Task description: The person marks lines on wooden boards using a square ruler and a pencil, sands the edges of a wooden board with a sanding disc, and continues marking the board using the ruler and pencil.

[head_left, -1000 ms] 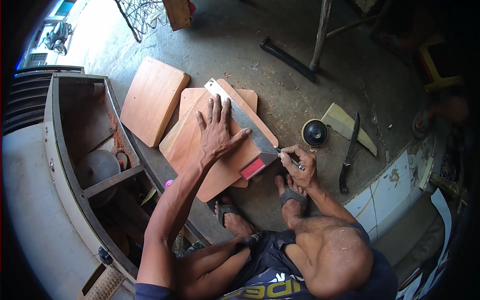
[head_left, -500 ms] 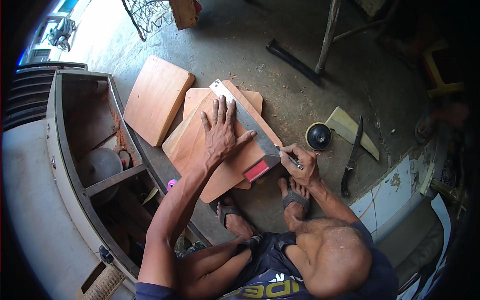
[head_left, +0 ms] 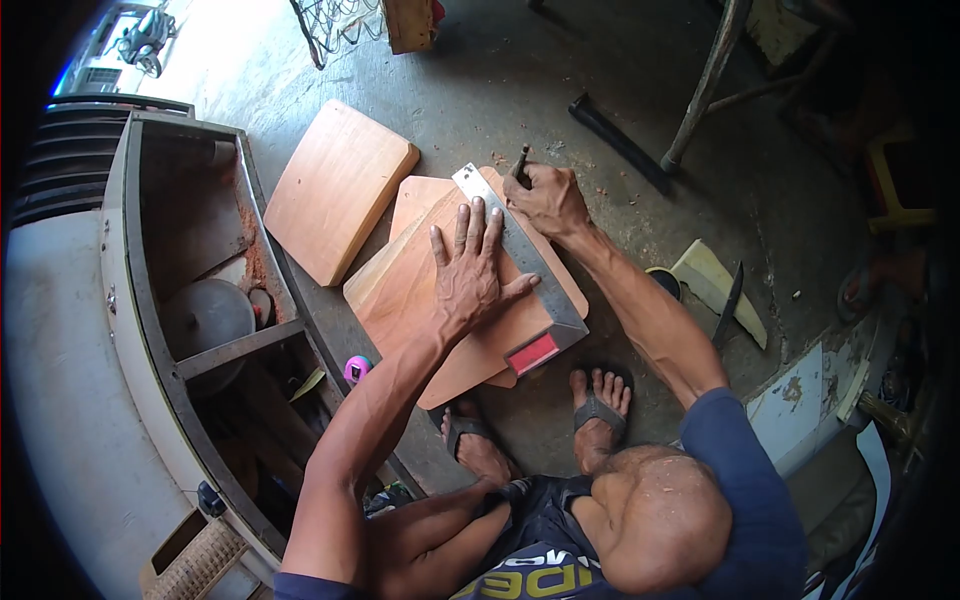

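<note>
My left hand (head_left: 468,272) lies flat with spread fingers on a stack of wooden boards (head_left: 420,290), its fingertips and thumb on or beside the blade of a metal carpenter's square (head_left: 515,235). The square's stock has a red panel (head_left: 531,353) and sits at the near end. My right hand (head_left: 550,205) is closed around a dark pen (head_left: 520,162) by the far end of the blade. The pen's tip is hidden behind my fingers.
A thick wooden piece (head_left: 335,190) lies to the left. An open metal cabinet (head_left: 245,352) runs along the left side. Right on the floor are a knife (head_left: 733,300), a pale wedge-shaped piece (head_left: 705,268) and a black bar (head_left: 620,143). A pink tape measure (head_left: 357,369) sits near my left forearm.
My right hand has moved with the pen from the near end of the square to its far end. My left hand stays on the square and boards; the whole view has shifted slightly.
</note>
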Motion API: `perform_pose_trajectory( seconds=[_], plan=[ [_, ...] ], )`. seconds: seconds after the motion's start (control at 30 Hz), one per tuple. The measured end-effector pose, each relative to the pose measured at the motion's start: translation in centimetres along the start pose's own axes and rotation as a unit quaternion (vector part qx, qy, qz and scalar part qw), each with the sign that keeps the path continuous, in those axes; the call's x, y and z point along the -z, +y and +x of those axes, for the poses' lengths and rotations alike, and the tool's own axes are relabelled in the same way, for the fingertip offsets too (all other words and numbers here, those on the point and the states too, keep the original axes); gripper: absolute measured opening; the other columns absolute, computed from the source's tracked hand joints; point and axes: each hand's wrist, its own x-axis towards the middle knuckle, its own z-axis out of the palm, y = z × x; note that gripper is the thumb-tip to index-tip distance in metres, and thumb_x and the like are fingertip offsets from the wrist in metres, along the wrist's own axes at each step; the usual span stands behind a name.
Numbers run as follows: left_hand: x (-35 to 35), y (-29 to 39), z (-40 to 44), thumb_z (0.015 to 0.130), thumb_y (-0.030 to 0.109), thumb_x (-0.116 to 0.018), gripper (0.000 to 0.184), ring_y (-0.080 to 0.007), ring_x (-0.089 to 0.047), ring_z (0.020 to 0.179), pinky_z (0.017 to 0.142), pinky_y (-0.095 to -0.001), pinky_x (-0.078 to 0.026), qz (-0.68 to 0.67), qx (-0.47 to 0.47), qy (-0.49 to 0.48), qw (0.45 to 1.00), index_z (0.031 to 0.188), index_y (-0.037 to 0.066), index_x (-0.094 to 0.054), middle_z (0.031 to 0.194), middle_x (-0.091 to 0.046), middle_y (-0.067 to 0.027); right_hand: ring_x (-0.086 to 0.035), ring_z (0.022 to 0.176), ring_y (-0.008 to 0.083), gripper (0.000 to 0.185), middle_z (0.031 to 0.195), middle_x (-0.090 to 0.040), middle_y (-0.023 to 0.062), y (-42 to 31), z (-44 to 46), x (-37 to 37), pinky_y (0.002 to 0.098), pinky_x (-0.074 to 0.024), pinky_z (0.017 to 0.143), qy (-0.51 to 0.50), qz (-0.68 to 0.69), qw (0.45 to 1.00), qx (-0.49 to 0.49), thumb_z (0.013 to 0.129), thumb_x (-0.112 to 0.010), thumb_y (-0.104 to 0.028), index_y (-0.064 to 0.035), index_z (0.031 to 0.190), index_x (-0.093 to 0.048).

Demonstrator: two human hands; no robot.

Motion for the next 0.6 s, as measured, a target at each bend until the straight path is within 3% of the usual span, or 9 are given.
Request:
perform_pose_trajectory(
  seconds=[0.07,0.13,0.17,0.37,0.6],
  plan=[
    [-0.1,0.0,-0.1,0.082,0.081,-0.060,0.120,-0.0378,-0.001,0.161,0.121,-0.0685,0.005,0.003,0.000,0.000,1.000,0.165,0.005,-0.019,0.173,-0.008,-0.0203,-0.074,0.070,0.0227,0.021,0.076,-0.071,0.0177,-0.3,0.7,-0.1,0.0374,-0.0550,0.062,-0.002,-0.004,1.000,0.013,0.095,-0.070,-0.022,-0.0012,0.094,-0.073],
    [-0.2,0.0,-0.2,0.082,0.082,-0.059,0.120,-0.0376,-0.001,0.161,0.121,-0.0686,0.005,0.004,0.000,0.000,1.000,0.165,0.005,-0.019,0.173,-0.008,-0.0202,-0.076,0.073,0.0212,0.026,0.081,-0.075,0.0143,-1.2,0.9,-0.1,0.0348,-0.0578,0.066,0.067,0.111,0.990,0.052,0.095,-0.071,-0.028,-0.0028,0.099,-0.075],
    [-0.2,-0.1,-0.1,0.081,0.082,-0.059,0.121,-0.0374,-0.001,0.161,0.121,-0.0686,0.005,0.004,-0.002,0.001,1.000,0.165,0.005,-0.018,0.173,-0.007,-0.0201,-0.077,0.080,0.0220,0.030,0.089,-0.078,0.0128,-1.2,1.0,-0.1,0.0336,-0.0595,0.073,0.057,0.112,0.990,0.058,0.095,-0.070,-0.032,-0.0040,0.104,-0.076],
    [-0.3,-0.1,-0.1,0.081,0.083,-0.059,0.121,-0.0371,-0.001,0.161,0.121,-0.0686,0.005,0.001,-0.002,0.008,1.000,0.165,0.006,-0.018,0.173,-0.008,-0.0195,-0.077,0.090,0.0244,0.030,0.097,-0.077,0.0173,0.0,1.5,-1.8,0.0355,-0.0593,0.079,0.012,0.063,0.997,0.038,0.095,-0.070,-0.030,-0.0042,0.109,-0.077],
    [-0.4,-0.1,-0.1,0.083,0.084,-0.054,0.117,-0.0356,-0.003,0.161,0.121,-0.0688,0.004,0.005,-0.004,0.013,1.000,0.165,0.007,-0.022,0.173,-0.011,-0.0177,-0.077,0.086,0.0300,0.027,0.094,-0.075,0.0211,-1.0,-1.0,-0.2,0.0363,-0.0584,0.076,-0.017,0.005,0.996,0.083,0.094,-0.067,-0.025,-0.0021,0.107,-0.076]
  ],
)
